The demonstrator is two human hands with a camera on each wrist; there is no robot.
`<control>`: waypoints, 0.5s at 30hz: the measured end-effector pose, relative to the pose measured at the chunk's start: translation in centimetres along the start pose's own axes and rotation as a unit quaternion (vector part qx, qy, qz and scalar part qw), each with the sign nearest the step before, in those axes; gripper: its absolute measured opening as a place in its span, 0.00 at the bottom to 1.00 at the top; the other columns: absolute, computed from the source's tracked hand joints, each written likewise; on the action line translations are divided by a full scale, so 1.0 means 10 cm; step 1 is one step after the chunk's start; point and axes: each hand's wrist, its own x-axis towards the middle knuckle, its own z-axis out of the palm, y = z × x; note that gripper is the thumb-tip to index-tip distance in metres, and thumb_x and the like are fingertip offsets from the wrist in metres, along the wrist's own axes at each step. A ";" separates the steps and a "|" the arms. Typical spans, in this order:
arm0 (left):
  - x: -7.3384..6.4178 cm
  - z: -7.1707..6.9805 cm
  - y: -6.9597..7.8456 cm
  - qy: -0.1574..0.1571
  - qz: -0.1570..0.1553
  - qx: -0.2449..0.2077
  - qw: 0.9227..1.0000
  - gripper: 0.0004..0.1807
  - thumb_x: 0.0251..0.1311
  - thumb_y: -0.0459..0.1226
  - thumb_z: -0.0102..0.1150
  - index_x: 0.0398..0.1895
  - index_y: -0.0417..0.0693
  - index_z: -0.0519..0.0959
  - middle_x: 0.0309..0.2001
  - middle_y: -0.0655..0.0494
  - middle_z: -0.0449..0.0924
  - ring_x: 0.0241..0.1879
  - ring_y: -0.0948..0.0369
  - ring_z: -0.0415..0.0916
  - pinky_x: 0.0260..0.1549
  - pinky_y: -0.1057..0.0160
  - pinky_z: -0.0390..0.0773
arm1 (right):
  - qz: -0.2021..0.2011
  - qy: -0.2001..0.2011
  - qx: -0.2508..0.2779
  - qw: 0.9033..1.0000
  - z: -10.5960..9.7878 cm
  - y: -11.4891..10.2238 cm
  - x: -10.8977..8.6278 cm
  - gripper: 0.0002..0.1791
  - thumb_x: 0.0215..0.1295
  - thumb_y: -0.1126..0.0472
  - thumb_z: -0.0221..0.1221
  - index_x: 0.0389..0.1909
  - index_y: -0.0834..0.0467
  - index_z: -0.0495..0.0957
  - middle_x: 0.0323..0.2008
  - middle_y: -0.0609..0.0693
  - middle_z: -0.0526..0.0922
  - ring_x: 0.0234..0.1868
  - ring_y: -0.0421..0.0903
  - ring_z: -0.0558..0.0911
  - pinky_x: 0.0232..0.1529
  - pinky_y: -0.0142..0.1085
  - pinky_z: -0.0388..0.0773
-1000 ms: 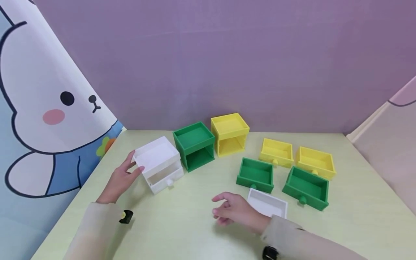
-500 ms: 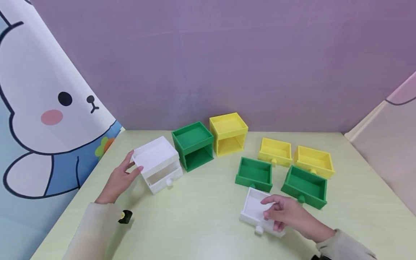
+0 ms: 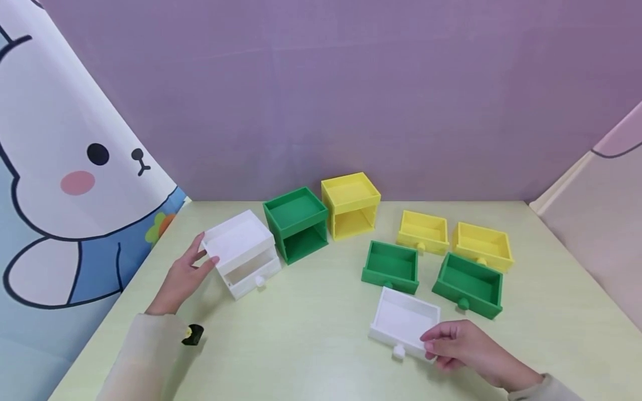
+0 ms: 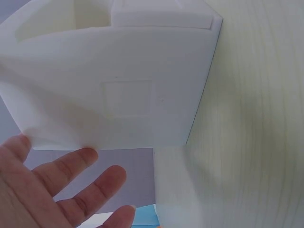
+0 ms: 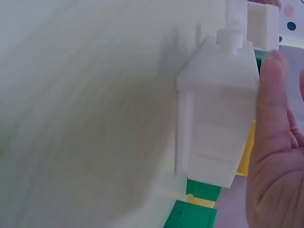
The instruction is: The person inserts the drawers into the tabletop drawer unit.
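Observation:
My left hand [image 3: 180, 281] holds the left side of a small white cabinet [image 3: 241, 239], thumb at its front corner and index finger toward the back. A white drawer [image 3: 251, 284] with a round knob fills the cabinet's lower slot; the upper slot is bare. In the left wrist view, fingertips [image 4: 88, 154] lie along the cabinet's edge. My right hand [image 3: 468, 351] is at the front right corner of a loose white drawer [image 3: 403, 317], its fingers loosely bent. The thumb [image 5: 273, 95] runs beside that drawer's rim in the right wrist view.
Behind stand a green cabinet [image 3: 296, 209] and a yellow cabinet [image 3: 351, 192], both without drawers. Two green drawers [image 3: 391, 264] and two yellow drawers [image 3: 423, 228] lie at right on the pale table [image 3: 301, 351]. A purple cloth [image 3: 321, 100] hangs at the back.
My right hand has moved right, passing over the loose white drawer to its right front corner. The left hand has stayed on the white cabinet.

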 end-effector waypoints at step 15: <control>0.00 0.01 -0.03 0.008 0.008 -0.011 1.000 0.45 0.69 0.55 0.46 0.77 0.52 0.33 0.71 0.30 0.49 0.62 0.33 0.60 0.54 0.39 0.68 | 0.032 0.129 -0.034 0.991 0.00 0.08 0.06 0.41 0.60 0.67 0.63 0.68 0.73 0.51 0.26 0.53 0.80 0.27 0.48 0.79 0.30 0.39 0.80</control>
